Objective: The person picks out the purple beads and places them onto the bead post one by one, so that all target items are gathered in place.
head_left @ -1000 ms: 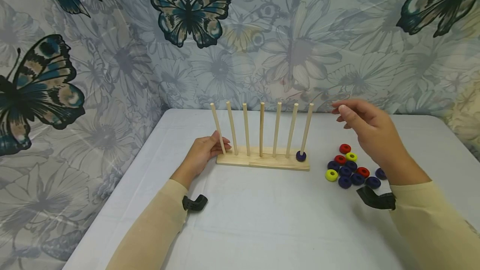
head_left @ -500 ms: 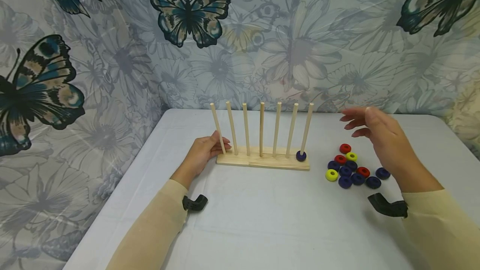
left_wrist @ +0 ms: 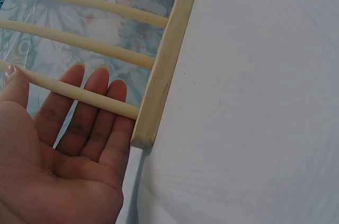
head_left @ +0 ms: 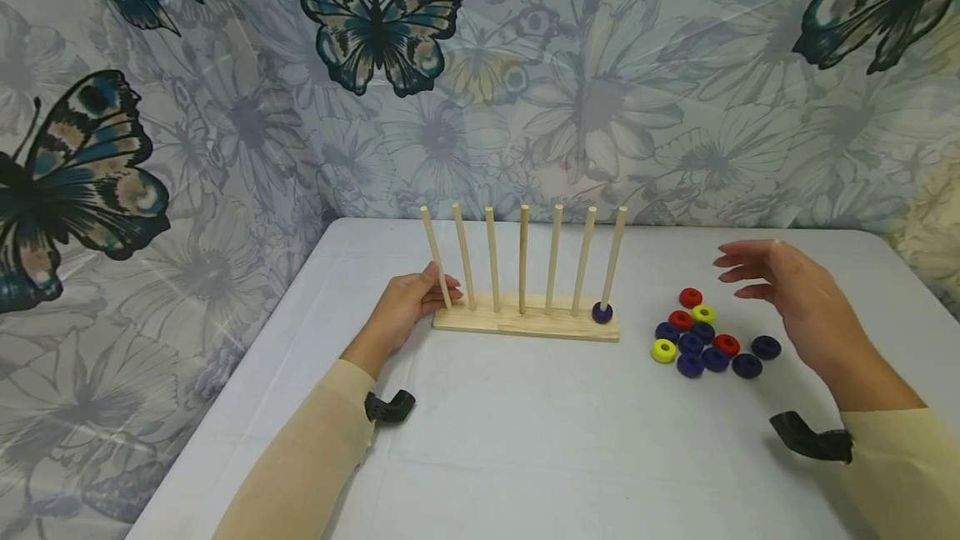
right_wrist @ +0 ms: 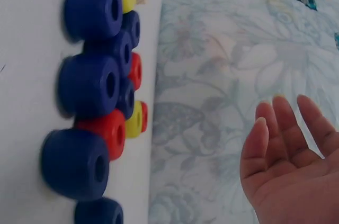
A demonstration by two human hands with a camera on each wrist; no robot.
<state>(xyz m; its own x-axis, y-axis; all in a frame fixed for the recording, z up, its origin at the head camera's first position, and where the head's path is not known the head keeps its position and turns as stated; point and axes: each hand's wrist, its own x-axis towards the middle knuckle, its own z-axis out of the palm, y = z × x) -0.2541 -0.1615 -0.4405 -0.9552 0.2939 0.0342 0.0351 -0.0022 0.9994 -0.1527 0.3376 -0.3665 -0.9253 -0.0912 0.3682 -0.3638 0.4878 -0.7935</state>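
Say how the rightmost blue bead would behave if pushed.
The rightmost blue bead lies hole-up, so it would probably slide first. Its rounded sides suggest it could roll if tipped over. Its even shape hints at stiffness.

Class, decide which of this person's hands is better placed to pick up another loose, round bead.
Probably the right hand: it looks empty and is near the loose red, yellow and dark-blue round beads. The left hand is farther away, at the leftmost peg of the pale wooden rack.
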